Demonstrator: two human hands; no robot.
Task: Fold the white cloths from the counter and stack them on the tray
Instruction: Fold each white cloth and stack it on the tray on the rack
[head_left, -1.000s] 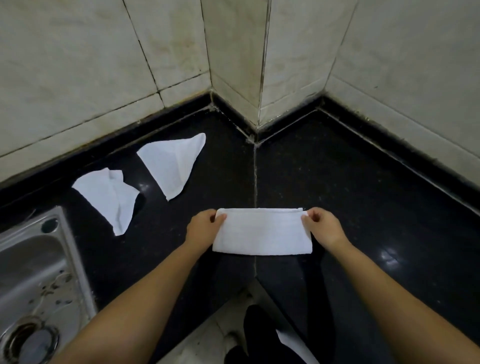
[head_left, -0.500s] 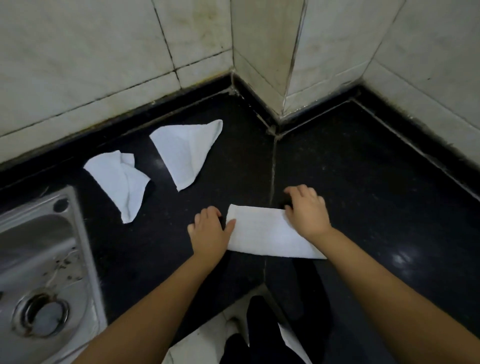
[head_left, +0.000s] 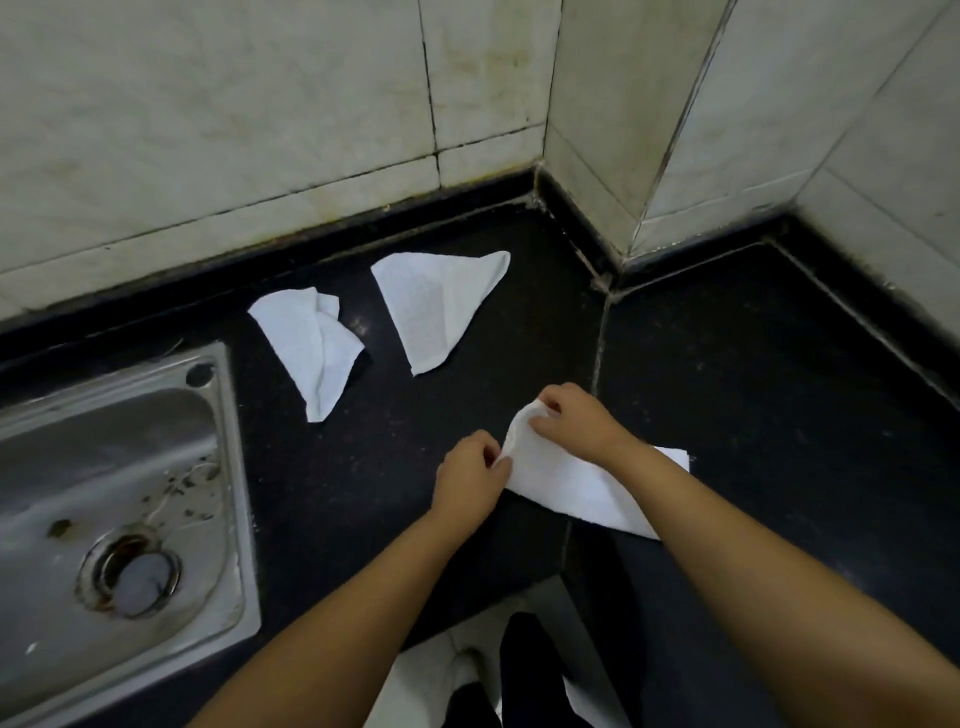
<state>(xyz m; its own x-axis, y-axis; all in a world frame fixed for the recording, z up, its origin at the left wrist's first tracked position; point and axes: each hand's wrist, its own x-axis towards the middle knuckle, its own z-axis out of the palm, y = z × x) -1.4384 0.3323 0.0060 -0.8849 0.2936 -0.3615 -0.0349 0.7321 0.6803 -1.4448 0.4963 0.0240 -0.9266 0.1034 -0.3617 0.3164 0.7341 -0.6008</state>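
Note:
A white cloth (head_left: 566, 483), folded into a long strip, lies on the black counter (head_left: 753, 389) near its front edge. My left hand (head_left: 470, 475) pinches the strip's near left corner. My right hand (head_left: 576, 423) grips the far left corner and lifts that end off the counter. My right forearm crosses over the strip's right part. Two more white cloths lie further back: a crumpled one (head_left: 314, 351) by the sink and a triangular one (head_left: 436, 306) to its right. No tray is in view.
A steel sink (head_left: 62, 649) with a drain is set into the counter at the left. Tiled walls (head_left: 260, 114) close off the back, with a protruding wall corner (head_left: 613, 156) at centre right. The floor and my feet show below the counter's notch.
My right hand has gone from the strip's right end to its left end, beside my left hand. Both now pinch that end, which has risen off the counter. The camera has turned left.

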